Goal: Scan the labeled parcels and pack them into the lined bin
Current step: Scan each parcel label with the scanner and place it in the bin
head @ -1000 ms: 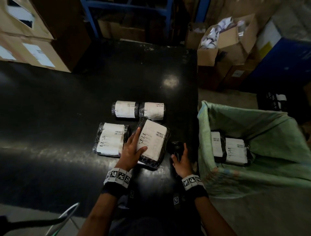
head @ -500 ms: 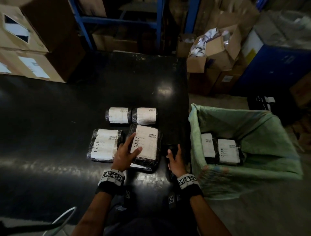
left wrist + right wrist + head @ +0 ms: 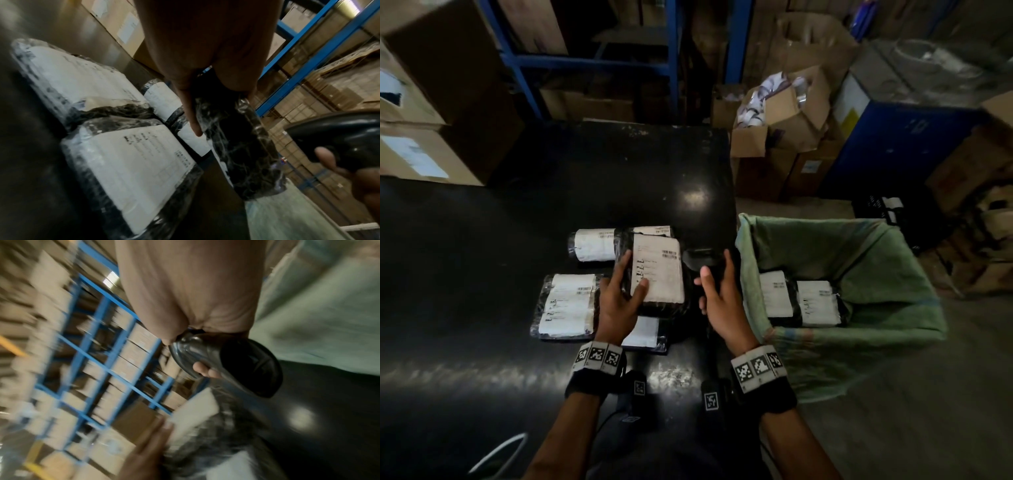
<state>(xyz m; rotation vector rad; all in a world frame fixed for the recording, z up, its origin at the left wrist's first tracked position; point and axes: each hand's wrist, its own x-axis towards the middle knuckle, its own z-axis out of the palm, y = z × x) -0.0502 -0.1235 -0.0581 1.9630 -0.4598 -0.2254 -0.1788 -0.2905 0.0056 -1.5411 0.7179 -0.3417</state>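
My left hand (image 3: 629, 274) grips a black-wrapped parcel (image 3: 659, 270) by its left edge, thumb on the white label, label facing up above the table. In the left wrist view the fingers (image 3: 191, 116) curl under this parcel (image 3: 236, 146). My right hand (image 3: 715, 265) grips a black scanner (image 3: 702, 260) just right of the parcel; the scanner's (image 3: 226, 363) dark window shows in the right wrist view. The green-lined bin (image 3: 876, 274) stands right of the table with two labeled parcels (image 3: 777, 294) (image 3: 818, 301) inside.
On the black table (image 3: 482, 257) lie a flat labeled parcel (image 3: 566, 305), another flat one (image 3: 645, 330) under the held parcel, and two rolled parcels (image 3: 592, 245) (image 3: 654, 230) behind. Cardboard boxes (image 3: 774, 130) and blue shelving (image 3: 517, 61) stand beyond the table.
My left hand has lifted the parcel off the table, uncovering another flat parcel beneath. My right hand has picked up the scanner and raised it beside the parcel's right edge.
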